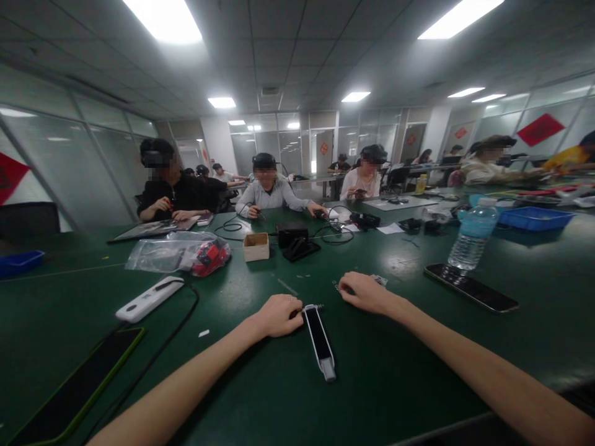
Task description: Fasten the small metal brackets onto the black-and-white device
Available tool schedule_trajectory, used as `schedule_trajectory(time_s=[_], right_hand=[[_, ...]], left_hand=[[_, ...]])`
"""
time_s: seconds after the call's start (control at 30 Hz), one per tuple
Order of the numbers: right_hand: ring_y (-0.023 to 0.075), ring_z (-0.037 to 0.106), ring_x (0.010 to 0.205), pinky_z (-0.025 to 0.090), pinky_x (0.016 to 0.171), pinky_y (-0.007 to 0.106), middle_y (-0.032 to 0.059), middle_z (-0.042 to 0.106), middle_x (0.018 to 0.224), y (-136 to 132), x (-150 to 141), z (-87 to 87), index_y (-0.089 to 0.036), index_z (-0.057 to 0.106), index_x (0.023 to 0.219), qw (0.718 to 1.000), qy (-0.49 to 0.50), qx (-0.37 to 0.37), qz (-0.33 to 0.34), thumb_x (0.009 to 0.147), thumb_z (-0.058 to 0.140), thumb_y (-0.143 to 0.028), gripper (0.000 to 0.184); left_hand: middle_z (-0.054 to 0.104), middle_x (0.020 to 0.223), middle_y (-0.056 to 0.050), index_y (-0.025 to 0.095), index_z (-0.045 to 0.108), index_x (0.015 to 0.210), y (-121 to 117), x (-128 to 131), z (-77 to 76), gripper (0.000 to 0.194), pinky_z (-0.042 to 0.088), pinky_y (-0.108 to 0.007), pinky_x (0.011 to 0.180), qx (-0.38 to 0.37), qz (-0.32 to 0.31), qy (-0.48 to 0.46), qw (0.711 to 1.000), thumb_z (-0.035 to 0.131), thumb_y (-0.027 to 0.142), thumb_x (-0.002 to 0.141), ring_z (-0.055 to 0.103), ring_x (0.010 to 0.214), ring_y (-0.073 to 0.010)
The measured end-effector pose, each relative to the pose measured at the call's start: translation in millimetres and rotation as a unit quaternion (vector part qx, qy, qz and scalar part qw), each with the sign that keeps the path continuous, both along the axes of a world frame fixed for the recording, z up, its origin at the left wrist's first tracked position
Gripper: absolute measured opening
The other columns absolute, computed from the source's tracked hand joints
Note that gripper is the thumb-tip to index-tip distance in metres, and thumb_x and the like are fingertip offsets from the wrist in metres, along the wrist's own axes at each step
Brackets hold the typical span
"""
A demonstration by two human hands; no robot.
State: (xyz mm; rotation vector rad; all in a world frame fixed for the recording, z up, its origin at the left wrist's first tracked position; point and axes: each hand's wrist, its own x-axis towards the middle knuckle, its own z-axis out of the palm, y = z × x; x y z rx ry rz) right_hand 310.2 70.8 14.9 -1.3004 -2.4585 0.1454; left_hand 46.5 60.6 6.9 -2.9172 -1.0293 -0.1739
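Note:
My left hand [280, 316] rests on the green table [372, 371] with its fingers curled. Its fingertips meet the upper end of a slim device [319, 337] with a black face, a white frame and a grey tip, lying flat. Whatever these fingers pinch is hidden. To the right, my right hand [365, 292] lies with bent fingers pressed together at the table surface; I cannot make out what is in them. Tiny ring-like bits [335, 285] lie by its fingertips. Just behind this hand is a small clear packet [380, 280], partly covered.
On the left are a white power strip [149, 300], its black cable and a green-edged phone [79, 384]. Further back stand a plastic bag [162, 253], a small cardboard box [256, 246] and a black stand [300, 249]. A water bottle [474, 235] and black phone [469, 287] are right. Several people sit opposite.

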Motion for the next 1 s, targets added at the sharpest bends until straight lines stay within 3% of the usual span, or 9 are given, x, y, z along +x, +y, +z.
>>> schedule_trajectory(time_s=[0.27,0.67,1.0], right_hand=[[0.0137,0.054,0.072,0.045,0.064,0.026,0.0032,0.061,0.085,-18.6,-29.9,-4.5,-0.017,0.062,0.085,0.986,0.136,-0.057,0.078,0.084,0.050,-0.028,0.016],[0.0133,0.056,0.069,0.044,0.062,0.025,0.0013,0.062,0.081,-18.3,-28.8,-8.1,-0.018,0.062,0.085,0.980,0.152,-0.112,0.067,0.083,0.052,-0.031,0.017],[0.0132,0.058,0.071,0.046,0.065,0.025,0.0012,0.064,0.080,-20.1,-32.2,-8.2,-0.017,0.063,0.082,0.973,0.186,-0.114,0.074,0.080,0.056,-0.030,0.015]], left_hand=[[0.058,0.069,-0.002,0.017,0.052,0.069,-2.7,0.8,4.4,0.019,0.038,-0.024,0.061,-0.001,0.009,0.005,1.000,0.043,0.026,0.084,0.053,0.063,-0.0148],[0.057,0.069,-0.002,0.017,0.052,0.069,-1.5,-0.3,0.8,0.024,0.039,-0.025,0.061,0.003,0.007,0.002,1.000,0.041,0.030,0.085,0.054,0.064,-0.0155],[0.057,0.069,-0.002,0.016,0.051,0.069,-3.0,-0.9,2.7,0.022,0.036,-0.024,0.058,-0.006,0.007,-0.007,1.000,0.042,0.028,0.085,0.052,0.061,-0.0136]])
